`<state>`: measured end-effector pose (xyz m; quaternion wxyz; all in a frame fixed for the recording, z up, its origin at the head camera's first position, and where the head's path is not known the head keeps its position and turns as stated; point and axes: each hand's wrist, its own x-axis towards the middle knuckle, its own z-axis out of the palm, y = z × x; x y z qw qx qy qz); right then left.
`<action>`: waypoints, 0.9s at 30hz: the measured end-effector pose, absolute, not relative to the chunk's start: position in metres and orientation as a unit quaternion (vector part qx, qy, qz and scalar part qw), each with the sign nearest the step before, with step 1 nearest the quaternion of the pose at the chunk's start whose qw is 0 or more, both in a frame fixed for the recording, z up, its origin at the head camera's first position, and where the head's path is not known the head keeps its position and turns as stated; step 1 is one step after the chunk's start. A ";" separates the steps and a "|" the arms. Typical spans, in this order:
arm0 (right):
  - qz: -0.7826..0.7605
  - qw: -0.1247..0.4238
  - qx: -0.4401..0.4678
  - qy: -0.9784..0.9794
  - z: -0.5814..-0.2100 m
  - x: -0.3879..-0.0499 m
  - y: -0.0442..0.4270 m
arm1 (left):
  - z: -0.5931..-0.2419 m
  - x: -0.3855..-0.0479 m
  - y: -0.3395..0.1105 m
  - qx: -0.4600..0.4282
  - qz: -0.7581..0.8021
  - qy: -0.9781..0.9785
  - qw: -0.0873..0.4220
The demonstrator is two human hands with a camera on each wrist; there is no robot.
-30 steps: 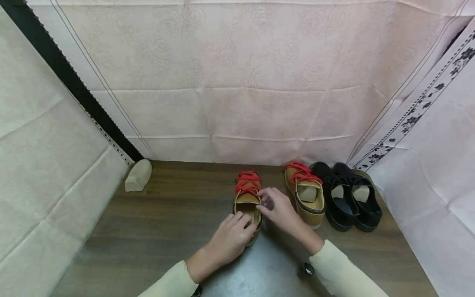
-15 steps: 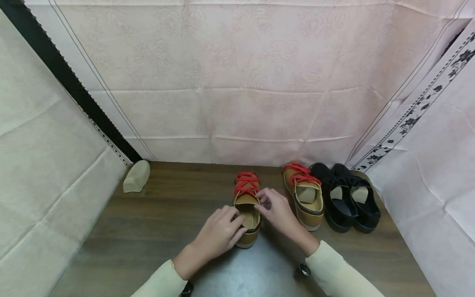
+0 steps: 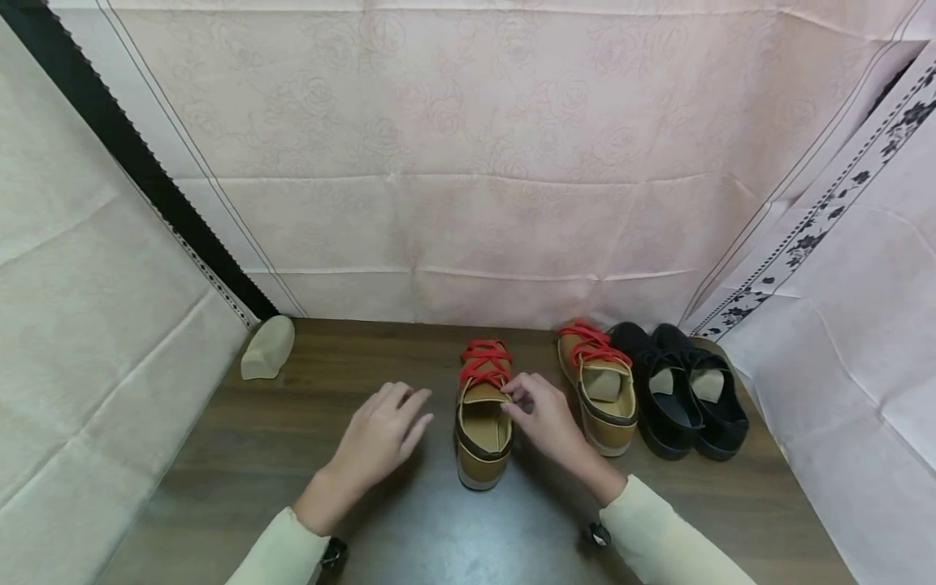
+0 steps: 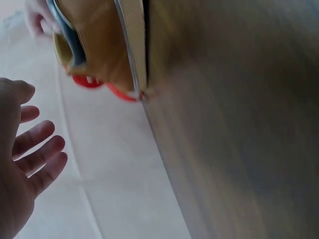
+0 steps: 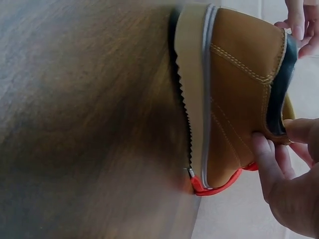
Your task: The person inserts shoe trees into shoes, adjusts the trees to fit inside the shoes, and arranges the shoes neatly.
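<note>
A brown leather shoe (image 3: pixel 481 468) with red laces stands on the wooden surface, toe toward the cloth backdrop, its opening showing a bare insole. My right hand (image 3: pixel 547 416) pinches the right edge of its collar; in the right wrist view the thumb is at the inner rim, with fingers against the leather outside. My left hand (image 3: pixel 374 443) hovers left of the shoe, apart from it, fingers loosely extended and holding nothing. Its spread fingers (image 4: pixel 42 154) also show in the left wrist view, near the shoe's heel side.
Right of my right hand stands a matching brown shoe (image 3: pixel 613 426), with a pale insert (image 3: pixel 604 382) inside. Beside it is a pair of black shoes (image 3: pixel 669 439), also with pale inserts. A similar loose insert (image 3: pixel 269 348) lies at the far left corner. Cloth panels (image 3: pixel 468 227) border the surface.
My left hand has drawn out from over the shoe's opening and moved left, away from it. My right hand stays at the collar. The shoe has barely shifted.
</note>
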<state>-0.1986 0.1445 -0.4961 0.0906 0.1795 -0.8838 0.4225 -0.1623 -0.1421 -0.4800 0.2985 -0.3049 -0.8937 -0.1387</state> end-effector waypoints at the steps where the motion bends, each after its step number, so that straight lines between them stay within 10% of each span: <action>1: 0.422 0.091 0.179 -0.884 -0.496 -0.198 0.144 | -0.481 -0.164 -0.147 -0.299 -0.143 -0.894 0.302; 27: 0.437 0.078 0.154 -0.883 -0.502 -0.197 0.147 | -0.494 -0.186 -0.246 -0.119 -0.169 -0.926 0.316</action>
